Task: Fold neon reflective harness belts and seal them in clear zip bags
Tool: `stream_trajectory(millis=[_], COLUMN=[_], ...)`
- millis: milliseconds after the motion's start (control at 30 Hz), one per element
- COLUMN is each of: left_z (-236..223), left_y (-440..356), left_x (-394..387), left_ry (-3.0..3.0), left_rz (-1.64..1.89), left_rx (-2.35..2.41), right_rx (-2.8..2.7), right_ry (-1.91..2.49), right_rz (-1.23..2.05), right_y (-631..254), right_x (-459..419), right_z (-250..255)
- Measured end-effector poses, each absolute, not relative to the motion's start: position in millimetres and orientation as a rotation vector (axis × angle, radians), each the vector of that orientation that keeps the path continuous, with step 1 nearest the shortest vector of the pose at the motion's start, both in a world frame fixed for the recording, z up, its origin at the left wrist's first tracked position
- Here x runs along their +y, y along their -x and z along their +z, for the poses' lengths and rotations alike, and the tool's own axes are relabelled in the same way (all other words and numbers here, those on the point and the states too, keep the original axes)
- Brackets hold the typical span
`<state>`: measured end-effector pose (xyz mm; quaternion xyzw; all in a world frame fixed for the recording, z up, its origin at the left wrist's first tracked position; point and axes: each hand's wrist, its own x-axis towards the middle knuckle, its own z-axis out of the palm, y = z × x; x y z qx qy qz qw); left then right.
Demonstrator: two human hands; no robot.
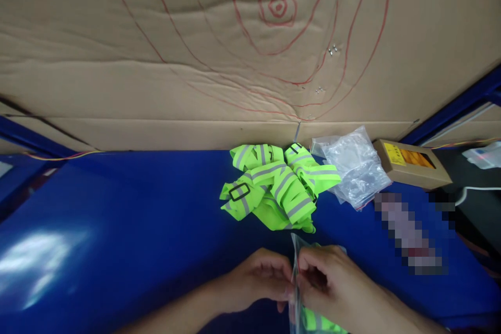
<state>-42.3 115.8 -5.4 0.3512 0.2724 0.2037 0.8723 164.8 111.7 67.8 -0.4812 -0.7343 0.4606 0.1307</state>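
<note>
- The blue table (136, 209) spreads out at the left, its surface catching a bright glare, with the brown cardboard sheet (117, 88) standing behind it.
- The left hand (254, 284) is nearly closed, thumb and curled fingers pinching the upper part of the held clear bag (296, 271) along its edge.
- Beyond the hands, the loose reflective straps (282, 182) lie in a tangled heap, yellow-green with grey stripes and black buckles. All of these are outside any bag.
- Between the hands, the held clear bag stands roughly upright. The bagged strap material (319, 321) shows low down beside the right hand and appears to be inside, so this bag looks at least partly filled; whether its mouth is sealed cannot be told.
- The right hand (338, 276) is curled, thumb and forefinger closed on the same bag from the other side.
- Further right, the spare clear bags (354, 167) lie crumpled beside the heap, with no strap visible in them; they look unused.
- At the far right, the windowed box (410, 164) rests just beside those bags, its yellow label facing up.
</note>
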Motion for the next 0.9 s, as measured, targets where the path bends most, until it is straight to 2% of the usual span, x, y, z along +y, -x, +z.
stream_trajectory(millis=[167, 300, 467, 533, 600, 733, 900], left_z=[1.6, 14.2, 28.8, 33.8, 38.6, 47.5, 43.1], left_y=[42.2, 51.7, 73.6, 81.2, 87.0, 93.9, 94.1], left_x=[115.6, 125.3, 137.5, 136.4, 134.3, 139.5, 157.7], left_ry=[-0.739, -0.708, -0.737, -0.767, -0.853, -1.128, -1.264], left_rz=[0.446, 0.609, 0.809, 0.813, 0.754, 0.564, 0.458], left_rx=[0.566, 0.615, 0.593, 0.55, 0.492, 0.422, 0.588], right_rx=[-2.088, -2.023, -1.987, -1.997, -1.981, -1.78, -1.1], right_ry=[1.336, 1.25, 1.087, 1.036, 1.02, 0.956, 0.832], right_rz=[1.283, 1.077, 0.654, 0.617, 0.755, 1.264, 1.739], right_y=[-160.2, -172.6, -192.2, -191.2, -186.7, -179.4, -184.5], right_x=[109.5, 115.3, 124.6, 124.9, 123.6, 117.6, 111.0], right_z=[61.2, 62.5, 72.1, 73.4, 72.4, 67.7, 64.5])
